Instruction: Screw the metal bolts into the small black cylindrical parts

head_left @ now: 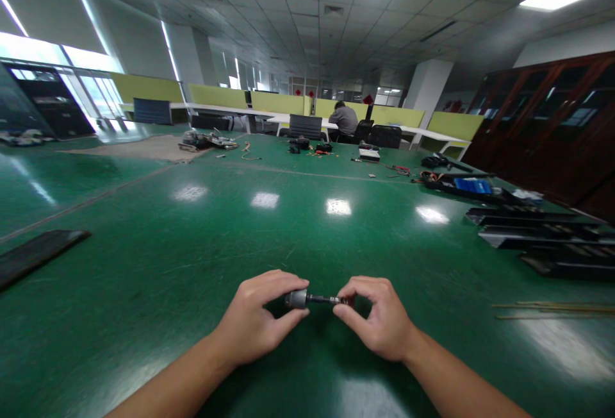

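Observation:
Over the green tabletop [269,245], my left hand [262,315] grips a short grey metal cylinder [298,299] between thumb and fingers. A thin dark shaft [319,299] runs rightward from the cylinder, lying about level. At the shaft's right end, my right hand [377,318] pinches a small shiny metal end piece [339,300] between thumb and forefinger. Fingertips cover part of that end, so its exact kind is unclear. Both hands are close together near the table's front, joined by this one part.
A dark flat bar [38,254] lies at left. Black metal channels [542,235], thin brass-coloured rods [552,309] and a black tray with blue items [473,185] are at right. Far back are a white box [369,154], loose electronics [204,140] and a seated person [344,120].

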Demonstrator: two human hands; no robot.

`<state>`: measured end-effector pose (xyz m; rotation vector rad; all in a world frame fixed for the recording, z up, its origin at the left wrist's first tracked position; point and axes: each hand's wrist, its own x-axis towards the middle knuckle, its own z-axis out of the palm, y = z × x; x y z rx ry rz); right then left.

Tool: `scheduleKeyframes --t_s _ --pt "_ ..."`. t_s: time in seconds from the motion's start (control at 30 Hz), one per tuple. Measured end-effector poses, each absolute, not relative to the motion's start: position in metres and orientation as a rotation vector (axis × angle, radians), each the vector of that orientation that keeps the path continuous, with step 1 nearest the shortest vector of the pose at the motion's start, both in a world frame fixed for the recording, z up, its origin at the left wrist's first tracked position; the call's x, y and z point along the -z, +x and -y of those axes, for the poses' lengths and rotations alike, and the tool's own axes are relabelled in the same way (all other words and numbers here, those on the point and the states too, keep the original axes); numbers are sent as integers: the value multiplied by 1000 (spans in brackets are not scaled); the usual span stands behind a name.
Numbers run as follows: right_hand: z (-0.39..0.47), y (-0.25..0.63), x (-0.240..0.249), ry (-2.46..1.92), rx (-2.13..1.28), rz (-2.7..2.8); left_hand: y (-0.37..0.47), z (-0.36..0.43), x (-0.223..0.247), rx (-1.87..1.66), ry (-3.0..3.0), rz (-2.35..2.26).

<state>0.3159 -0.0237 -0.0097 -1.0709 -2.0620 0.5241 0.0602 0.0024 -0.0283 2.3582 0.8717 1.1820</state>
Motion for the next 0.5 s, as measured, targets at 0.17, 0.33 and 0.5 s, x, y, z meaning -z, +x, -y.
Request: scheduleKeyframes --t_s 0.17,0.33,0.5 --pt "24 316 10 -1078 -522 2054 60 -3 28 -1184 2358 -883" --pt "25 316 10 -1089 -524 2049 60 -3 29 -1179 2360 -904" --pt "24 316 9 -1087 -521 2041 58 -3 28 -1167 2352 -918"
